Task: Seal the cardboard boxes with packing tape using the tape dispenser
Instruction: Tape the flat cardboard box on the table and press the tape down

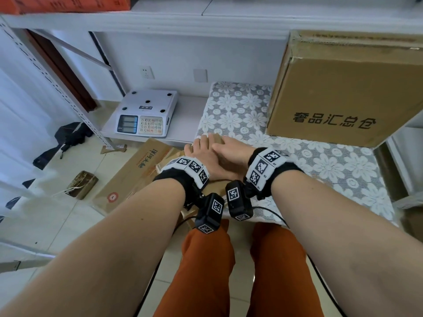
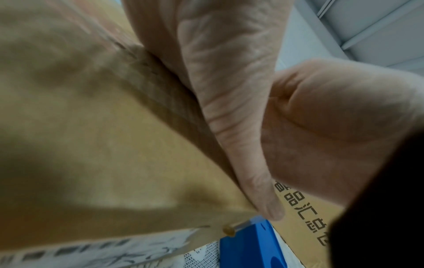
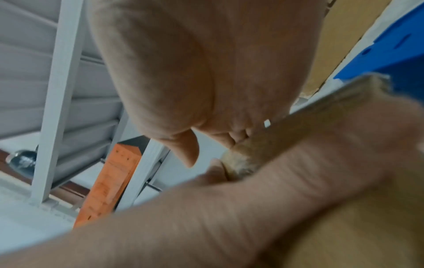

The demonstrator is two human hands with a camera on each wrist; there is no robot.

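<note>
A small brown cardboard box [image 1: 217, 138] sits at the left edge of the cloth-covered table [image 1: 332, 170], mostly hidden under both hands. My left hand [image 1: 201, 154] lies flat on its top, and in the left wrist view the palm [image 2: 229, 90] presses along a cardboard flap [image 2: 103, 145]. My right hand [image 1: 231, 152] rests beside and partly over the left, fingers stretched across the box. A blue plastic object [image 2: 247, 246] shows just beyond the box's corner; I cannot tell whether it is the tape dispenser.
A large printed cardboard box [image 1: 338, 88] stands at the table's back right. A weighing scale [image 1: 146, 113] sits on a low shelf to the left. Flattened cartons [image 1: 137, 170] and a dark umbrella [image 1: 66, 138] lie on the tiled floor.
</note>
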